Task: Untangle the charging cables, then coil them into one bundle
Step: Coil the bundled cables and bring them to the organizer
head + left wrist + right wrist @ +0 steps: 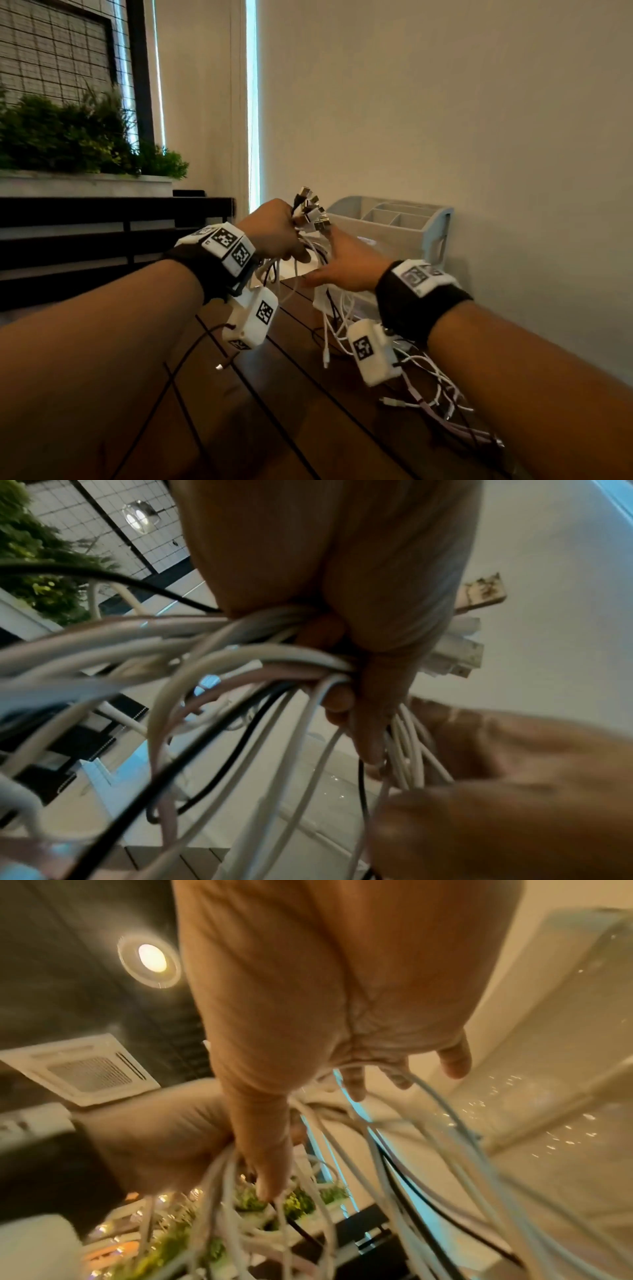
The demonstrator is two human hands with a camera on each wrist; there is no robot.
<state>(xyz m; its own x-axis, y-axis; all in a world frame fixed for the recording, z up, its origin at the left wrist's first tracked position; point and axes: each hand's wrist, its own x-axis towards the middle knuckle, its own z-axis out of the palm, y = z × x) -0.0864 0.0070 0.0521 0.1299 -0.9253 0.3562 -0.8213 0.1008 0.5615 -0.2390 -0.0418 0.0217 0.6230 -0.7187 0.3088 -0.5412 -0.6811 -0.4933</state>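
Gripping cables (pixel 240 653), left fingers (pixel 339 702)

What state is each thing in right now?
Bundle of white, pink and black charging cables: plug ends gathered, tails loose on the table.
Left hand: grips the bundle below the plugs.
Right hand: fingers straight, among the strands.
Pale blue plastic organiser: upright, visible compartments empty.

White and black cables (pixel 337 318), plugs (pixel 313 214) bunched

Organizer (pixel 428 226) on table (pixel 308 411), against wall; cables (pixel 424 387) before organizer; planter (pixel 85 185) far left.
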